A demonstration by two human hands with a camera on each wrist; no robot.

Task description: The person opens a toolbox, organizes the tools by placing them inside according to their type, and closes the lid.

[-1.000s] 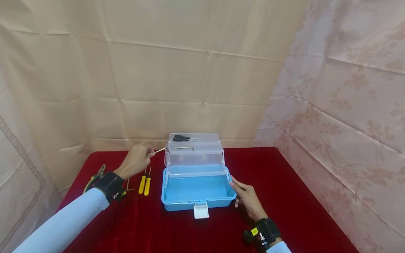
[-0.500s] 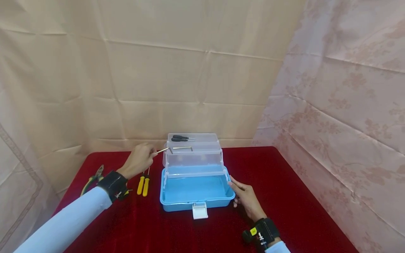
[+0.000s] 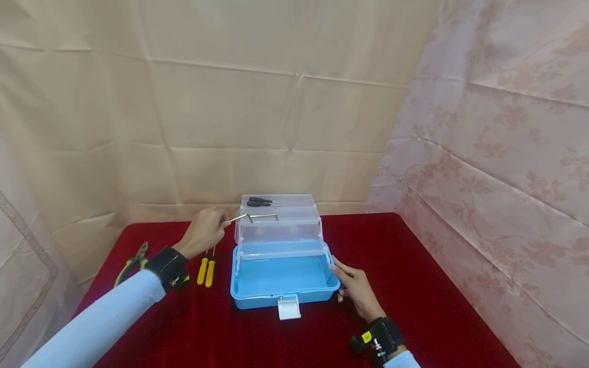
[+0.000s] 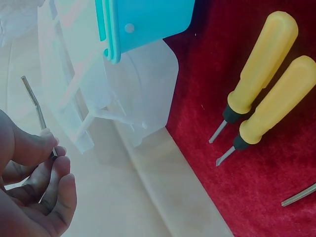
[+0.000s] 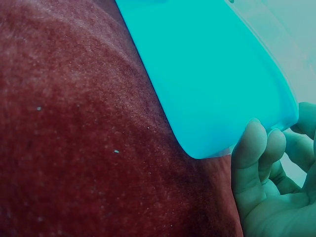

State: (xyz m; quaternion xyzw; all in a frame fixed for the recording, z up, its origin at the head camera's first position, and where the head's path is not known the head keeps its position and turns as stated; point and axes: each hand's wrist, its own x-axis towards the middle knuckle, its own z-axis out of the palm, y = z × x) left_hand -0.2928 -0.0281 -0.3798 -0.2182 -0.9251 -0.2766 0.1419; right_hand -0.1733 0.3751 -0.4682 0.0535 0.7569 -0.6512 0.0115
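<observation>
My left hand pinches an L-shaped hex key between thumb and fingertips. Its bent end reaches over the left part of a clear upper tray of the blue toolbox. A second hex key lies in that tray, overlapping the held one's tip in the head view. From the left wrist, the held hex key points up and away from the fingertips. My right hand grips the toolbox's right side, thumb at the rim and the other fingers against the outer wall.
Two black screwdrivers lie in the topmost tray. Left of the box are two yellow-handled screwdrivers and green-and-yellow pliers, partly behind the left forearm. Another hex key lies on the red cloth. A white latch hangs at the front.
My left hand has moved slightly right, bringing the hex key's bent end further over the tray. The right hand keeps its grip on the toolbox.
</observation>
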